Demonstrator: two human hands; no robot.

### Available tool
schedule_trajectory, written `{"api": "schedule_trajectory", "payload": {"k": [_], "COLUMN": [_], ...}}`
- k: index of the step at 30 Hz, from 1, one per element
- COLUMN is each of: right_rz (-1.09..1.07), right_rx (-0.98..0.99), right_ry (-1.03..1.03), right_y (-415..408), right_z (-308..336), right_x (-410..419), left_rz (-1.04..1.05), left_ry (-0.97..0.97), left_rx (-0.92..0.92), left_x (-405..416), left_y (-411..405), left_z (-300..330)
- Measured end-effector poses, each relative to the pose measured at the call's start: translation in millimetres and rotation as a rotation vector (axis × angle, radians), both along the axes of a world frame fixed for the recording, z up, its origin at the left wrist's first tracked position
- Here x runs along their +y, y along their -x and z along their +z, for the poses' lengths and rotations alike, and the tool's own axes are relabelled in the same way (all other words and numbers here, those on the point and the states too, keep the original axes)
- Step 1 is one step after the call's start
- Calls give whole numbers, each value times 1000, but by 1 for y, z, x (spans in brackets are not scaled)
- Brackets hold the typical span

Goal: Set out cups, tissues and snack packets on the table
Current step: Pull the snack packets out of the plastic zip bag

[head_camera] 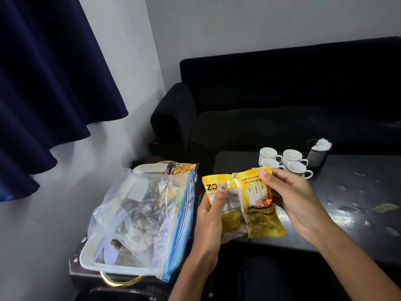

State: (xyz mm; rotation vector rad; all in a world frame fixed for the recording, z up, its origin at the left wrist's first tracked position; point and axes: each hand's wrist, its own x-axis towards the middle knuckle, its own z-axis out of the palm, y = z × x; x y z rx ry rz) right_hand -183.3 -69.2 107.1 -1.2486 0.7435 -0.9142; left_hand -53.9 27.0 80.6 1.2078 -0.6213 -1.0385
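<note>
At far left, dark blue curtain (43, 83) against pale wall. Below it, white tray (112, 266) with gold handle (121, 282), holding clear zip bag (147, 218) that stands tilted; behind the bag, brown snack packet (180, 169) lying in the tray. Just right of the bag, left hand (211, 222) clamped on yellow packet (219, 205), thumb on its printed front. Touching it on the right, second yellow packet (260, 205), gripped at its top edge by right hand (297, 203). Both packets held up over near edge of dark table (358, 203). Further back on the table, four white cups (284, 161) close together, then black holder (318, 155) with white tissues (323, 143) just beside them. Behind, black sofa (282, 94).
</note>
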Motion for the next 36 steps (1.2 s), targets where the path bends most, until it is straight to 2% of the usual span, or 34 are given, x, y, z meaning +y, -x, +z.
{"api": "schedule_trajectory", "payload": {"k": [10, 14, 17, 20, 24, 30, 33, 36], "right_rz": [-107, -169, -229, -354, -498, -494, -433, -345], "right_rx": [-58, -17, 27, 112, 166, 185, 210, 296], "right_ry": [62, 184, 255, 380, 440, 475, 540, 661], "right_y": [7, 5, 0, -4, -8, -20, -26, -27], "right_z": [-7, -12, -14, -14, -11, -11, -8, -4], "right_x": [3, 8, 10, 12, 13, 30, 41, 47], "left_rz": [30, 90, 158, 219, 333, -112, -199, -150], "left_ry": [55, 125, 152, 99, 6, 65, 118, 160], "left_rx": [-109, -234, -246, -294, -368, -300, -331, -392], "left_x": [0, -2, -3, -6, -7, -5, -3, -4], "left_y": [-5, -7, -4, -1, 3, 22, 24, 24], "left_z": [4, 2, 0, -4, -8, -16, -16, -14]}}
